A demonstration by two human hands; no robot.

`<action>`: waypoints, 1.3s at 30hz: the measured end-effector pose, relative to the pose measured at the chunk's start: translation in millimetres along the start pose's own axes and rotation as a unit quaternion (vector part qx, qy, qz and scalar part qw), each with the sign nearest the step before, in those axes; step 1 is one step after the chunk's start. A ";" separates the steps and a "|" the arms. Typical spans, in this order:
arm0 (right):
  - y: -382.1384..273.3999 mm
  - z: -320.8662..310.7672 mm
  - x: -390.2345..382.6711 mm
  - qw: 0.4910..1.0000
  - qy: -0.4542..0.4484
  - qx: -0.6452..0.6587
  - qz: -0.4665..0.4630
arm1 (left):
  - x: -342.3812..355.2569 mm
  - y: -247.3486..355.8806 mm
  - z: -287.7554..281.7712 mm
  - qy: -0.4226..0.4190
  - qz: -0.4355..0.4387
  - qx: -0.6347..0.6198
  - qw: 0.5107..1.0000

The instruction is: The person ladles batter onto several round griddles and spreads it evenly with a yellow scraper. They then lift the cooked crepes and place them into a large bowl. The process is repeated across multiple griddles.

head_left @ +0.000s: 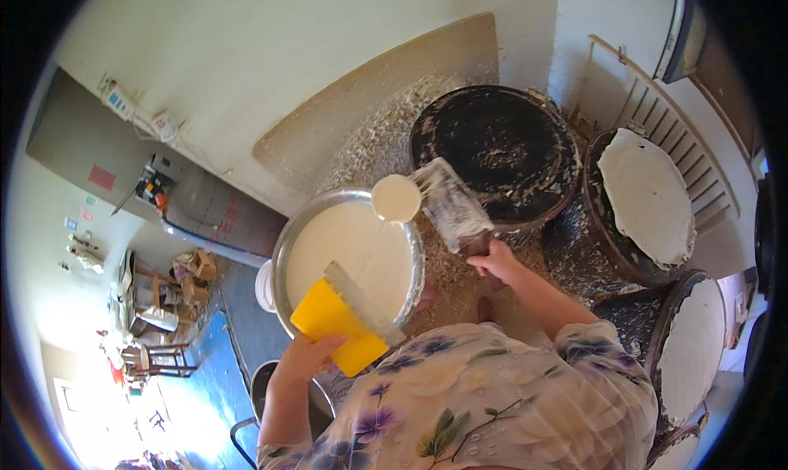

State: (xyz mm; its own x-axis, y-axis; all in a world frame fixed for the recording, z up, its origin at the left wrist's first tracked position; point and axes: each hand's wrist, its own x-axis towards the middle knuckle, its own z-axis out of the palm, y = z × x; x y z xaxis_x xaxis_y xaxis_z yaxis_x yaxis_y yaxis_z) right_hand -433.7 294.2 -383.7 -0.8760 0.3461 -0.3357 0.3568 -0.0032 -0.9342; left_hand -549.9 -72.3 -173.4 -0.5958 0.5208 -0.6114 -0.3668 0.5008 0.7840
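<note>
My left hand point(316, 351) grips a yellow scraper point(332, 320) with a pale, batter-coated edge, over the near side of a metal pot point(277, 269) of creamy batter point(332, 248). My right hand point(492, 265) is closed on the dark handle of a batter-smeared paddle point(451, 206). A round ladle point(396, 197) full of batter is beside the paddle's tip over the pot's rim, with a thin drip below it; how it is held is unclear. A large black round griddle point(492, 146) lies just beyond the paddle.
Griddles with pale sheets stand at right point(644, 199) and lower right point(689, 355). A second pot point(287, 404) is at lower left. A railing point(673, 133), splattered wall board point(361, 100), duct point(205, 215), stacked boxes point(197, 273) and wooden chair point(160, 359) surround the area.
</note>
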 end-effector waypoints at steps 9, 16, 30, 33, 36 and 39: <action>14.1 -107.0 -39.8 0.916 0.060 0.390 0.079 | 156.8 9.6 145.0 0.078 0.134 0.501 0.851; 18.9 -88.2 -13.0 0.909 -0.011 0.409 0.079 | 195.3 -3.6 177.9 0.063 0.268 0.456 0.846; 76.6 -169.5 -23.0 0.898 0.179 -0.402 0.029 | 150.4 2.8 117.5 -0.156 0.050 -0.248 0.955; 86.6 -188.8 -42.6 0.912 0.161 -0.374 0.058 | 112.1 -24.9 73.9 -0.049 0.061 -0.271 0.960; 101.5 -174.6 -59.9 0.931 0.197 -0.294 0.085 | 70.7 -55.9 30.9 0.059 0.071 -0.226 0.970; 113.7 -122.0 -45.1 0.962 0.227 -0.128 0.076 | 46.1 -80.8 -10.0 0.144 -0.015 -0.079 0.986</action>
State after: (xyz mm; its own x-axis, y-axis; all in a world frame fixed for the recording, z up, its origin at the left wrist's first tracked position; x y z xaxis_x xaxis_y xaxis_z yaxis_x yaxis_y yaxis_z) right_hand -314.1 392.8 -460.1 -0.5959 0.7342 -0.3254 0.5894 0.1247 -0.7981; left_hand -554.9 -95.6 -263.9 -0.7529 0.2775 -0.5967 -0.4808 0.3871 0.7867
